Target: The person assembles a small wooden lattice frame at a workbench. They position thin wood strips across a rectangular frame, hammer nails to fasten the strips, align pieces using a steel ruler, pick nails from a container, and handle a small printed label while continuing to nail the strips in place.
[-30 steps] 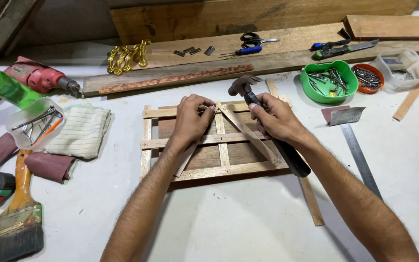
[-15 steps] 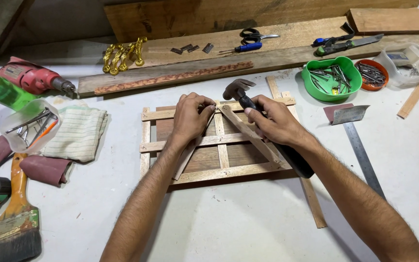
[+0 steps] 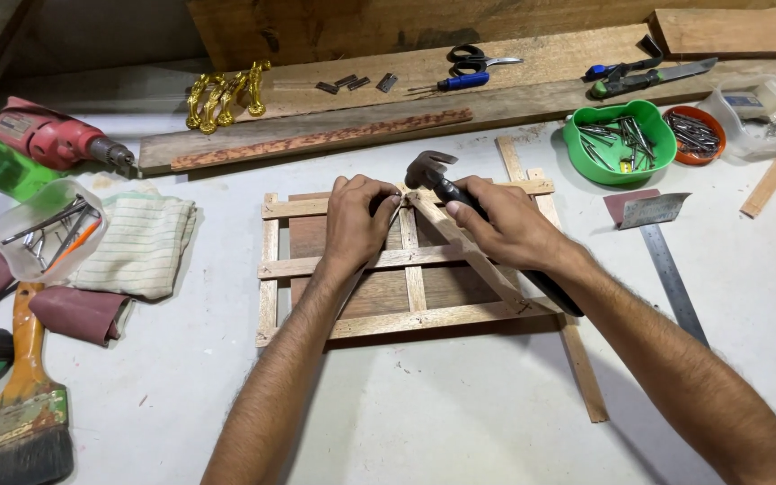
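Hammering pauses: right hand (image 3: 509,229) keeps its closed grip on the black-handled claw hammer (image 3: 430,169), lowered slightly; left hand (image 3: 357,220) still pinches a thin wooden slat frame (image 3: 343,325) beside it.

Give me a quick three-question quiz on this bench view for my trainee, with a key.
1. True or false: the right hand grips a hammer whose head sits over the top of the slat frame.
2. What does the green bowl hold? A) nails B) sandpaper C) hinges
3. Which tool lies at the lower left corner of the bench?

Key:
1. True; the left hand pinches at the frame's top slat beside it.
2. A.
3. A paintbrush with an orange handle.
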